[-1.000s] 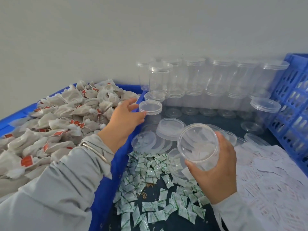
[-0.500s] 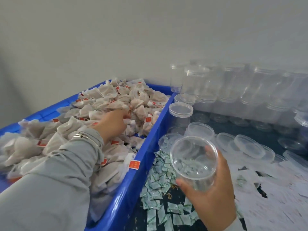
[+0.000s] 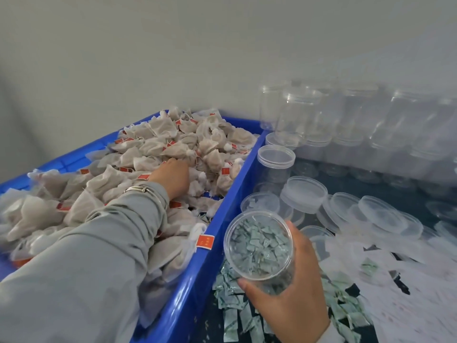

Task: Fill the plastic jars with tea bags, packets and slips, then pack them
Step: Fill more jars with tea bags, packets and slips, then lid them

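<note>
Well, left hand [image 3: 173,175] digs into the tea bags [image 3: 158,147] (fingers hidden, grip unclear); right hand [image 3: 291,288] grips an open jar [image 3: 259,246].

No legible text anywhere. Red tags [image 3: 205,241] on the tea bags [image 3: 158,149] carried pale marks, too small and blurred to read; same on the one hanging over the blue crate [image 3: 197,276] rim. Green-and-white packets [image 3: 232,318] bore printing, unreadable. White paper slips [image 3: 408,305] showed faint reddish print, smeared beyond reading. Clear jars [image 3: 275,162] and lids [image 3: 306,194] bore no visible label or number.
</note>
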